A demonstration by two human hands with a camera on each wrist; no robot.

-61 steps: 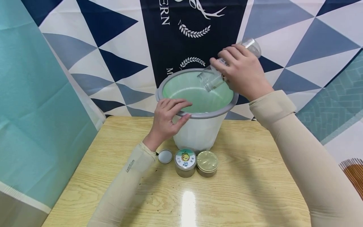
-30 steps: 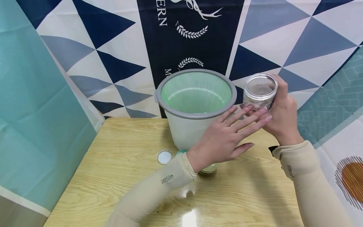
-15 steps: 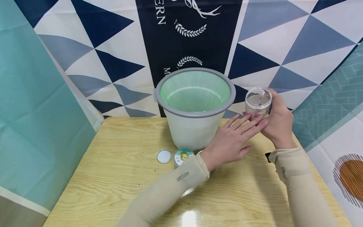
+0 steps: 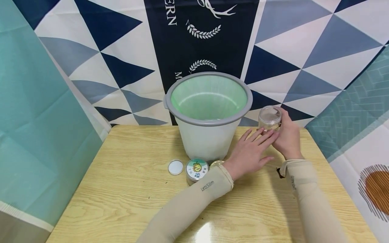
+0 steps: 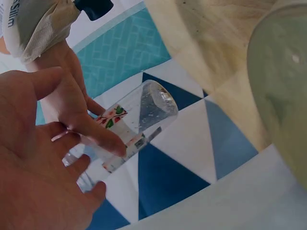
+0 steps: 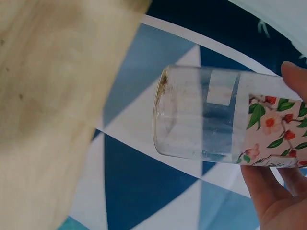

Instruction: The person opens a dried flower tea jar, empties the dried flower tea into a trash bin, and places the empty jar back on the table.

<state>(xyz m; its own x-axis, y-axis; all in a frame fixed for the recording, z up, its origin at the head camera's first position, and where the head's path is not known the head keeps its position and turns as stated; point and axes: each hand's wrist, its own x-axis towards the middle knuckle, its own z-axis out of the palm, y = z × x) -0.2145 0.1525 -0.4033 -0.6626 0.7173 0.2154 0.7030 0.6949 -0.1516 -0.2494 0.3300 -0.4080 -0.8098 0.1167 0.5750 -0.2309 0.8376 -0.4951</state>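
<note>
The right hand (image 4: 288, 136) has its grip clamped on a clear jar (image 4: 269, 118), fingers and thumb curled round its side, holding it upright with its open mouth up near the far right corner of the table (image 4: 127, 199); whether the jar's base touches the table cannot be told. The right wrist view shows the jar (image 6: 211, 120) see-through with a flowered label at the end held by the fingers (image 6: 268, 187). The left hand (image 4: 250, 152) reaches across from the left with its grip apart, fingers straight and spread, their tips against the lower side of the jar just beside the right hand. In the left wrist view the left palm (image 5: 43, 177) lies open in front of the jar (image 5: 139, 122). Just left of the hands, at the middle of the table's far edge, stands a white bucket (image 4: 209, 141) with a grey rim and a green liner. In front of it, toward the near edge, sit a small white lid (image 4: 175, 167), a round tin with a picture label (image 4: 197, 170), and a second gold-topped tin (image 4: 216, 163) partly hidden behind the left wrist. A patterned cloth of blue and white triangles (image 4: 288, 44) hangs behind the table.
</note>
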